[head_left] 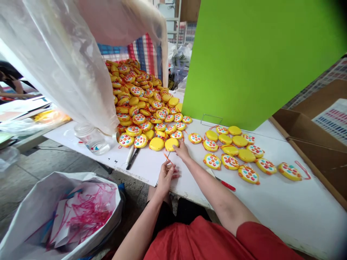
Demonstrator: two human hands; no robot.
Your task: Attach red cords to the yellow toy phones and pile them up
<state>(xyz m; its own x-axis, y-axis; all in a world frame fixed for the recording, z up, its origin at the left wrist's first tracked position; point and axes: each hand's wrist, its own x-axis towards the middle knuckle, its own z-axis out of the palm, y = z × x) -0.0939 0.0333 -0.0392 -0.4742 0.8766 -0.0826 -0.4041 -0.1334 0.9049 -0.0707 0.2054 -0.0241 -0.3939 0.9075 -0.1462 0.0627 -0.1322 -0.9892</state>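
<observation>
My right hand (182, 151) grips the edge of a yellow oval toy (171, 144), its plain yellow side facing up. Closer to the table edge, my left hand (165, 177) pinches a thin orange cord (166, 156); some of its fingers are blurred. Another plain-side-up toy (156, 144) lies just left of the gripped one. Behind both rises a large heap of the same toys (138, 103), many showing white faces with coloured dots and orange cords. A looser group of toys (230, 161) spreads over the table to the right.
A glass jar (92, 139), a black pen (132, 159) and a red-handled tool (227, 185) lie on the white table (282, 213). A green panel (255, 61) stands at the back. Cardboard boxes (320, 126) flank the right; a white bag (29, 202) of pink scraps sits lower left.
</observation>
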